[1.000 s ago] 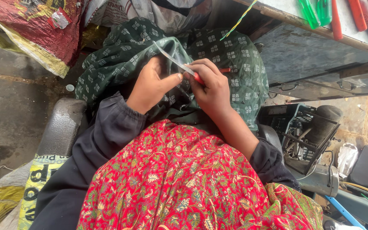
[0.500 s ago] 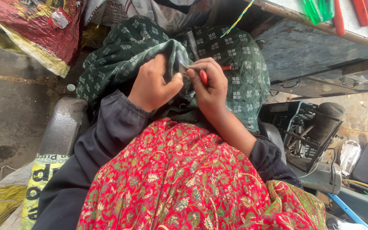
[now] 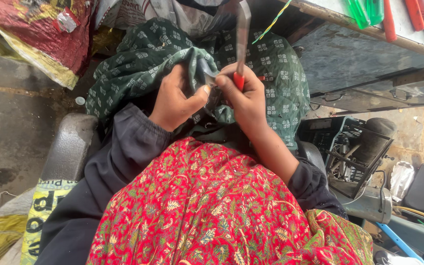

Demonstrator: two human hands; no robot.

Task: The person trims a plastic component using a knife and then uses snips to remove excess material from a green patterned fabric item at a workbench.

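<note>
- Grey concrete floor [image 3: 11, 137] and a worn metal workbench [image 3: 369, 59] frame a seated person's lap.
- Green patterned cloth [image 3: 138, 64] lies bunched over the knees, above a red floral garment [image 3: 207, 211].
- Left hand [image 3: 175, 100] pinches a fold of the cloth between thumb and fingers.
- Right hand [image 3: 244, 98] is clenched around a red-handled cutting tool [image 3: 242, 44], blade pointing up, tip area touching the pinched fold.
- Black crate [image 3: 349, 147] sits to the right; red and yellow sack [image 3: 35, 34] upper left.

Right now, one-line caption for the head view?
Left hand pinches green cloth while right hand grips a red-handled tool over it.
</note>
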